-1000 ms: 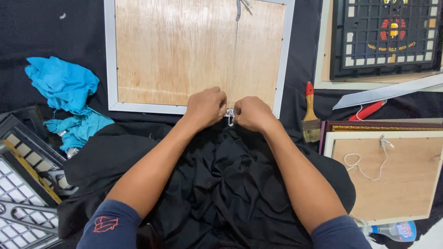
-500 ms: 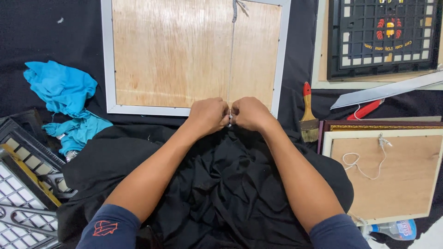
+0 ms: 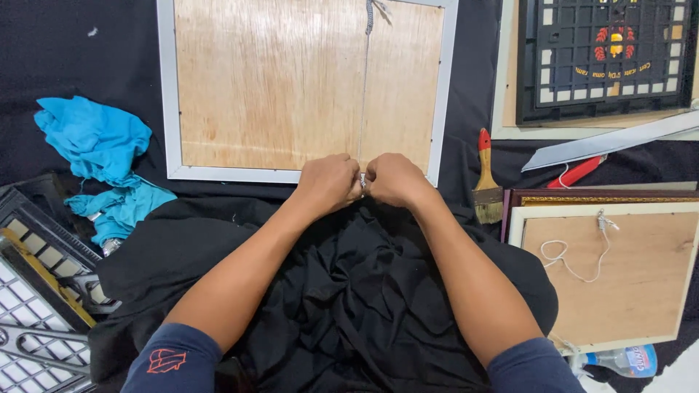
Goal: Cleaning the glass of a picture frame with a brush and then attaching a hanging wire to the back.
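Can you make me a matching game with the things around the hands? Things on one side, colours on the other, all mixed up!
Things:
1. crumpled cloth
2. paintbrush handle tip
3. string on the small frame
4. cloth on the lap

Colours:
A. white
B. black
C. blue
D. red

Pairs: 1-C, 2-D, 3-A, 4-B

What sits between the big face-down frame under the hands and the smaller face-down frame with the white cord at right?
In the head view, a paintbrush with a red-tipped wooden handle lies on the black cloth between the large frame and the corded frame.
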